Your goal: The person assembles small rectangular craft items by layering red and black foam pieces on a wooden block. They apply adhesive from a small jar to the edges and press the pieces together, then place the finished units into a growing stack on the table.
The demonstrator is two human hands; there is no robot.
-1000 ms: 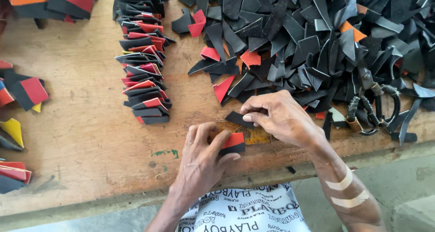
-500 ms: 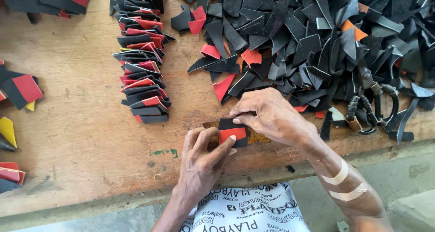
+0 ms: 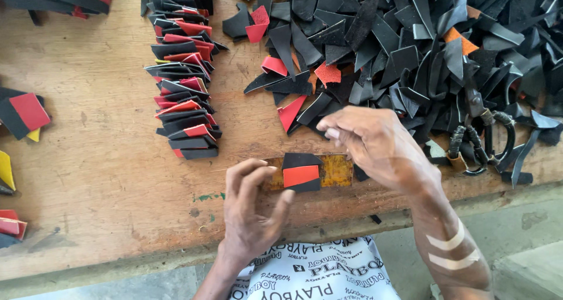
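I see left hand loosely open, thumb touching black-and-red folded piece lying on yellow strip, near counter edge; right hand hovers just right, fingertips pinched together

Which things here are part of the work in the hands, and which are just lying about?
In hand:
- folded black-and-red piece on the brown strip
- left hand beside it
- right hand above it
- row of folded pieces
- heap of black offcuts

Lying about:
- scissors
- yellow piece
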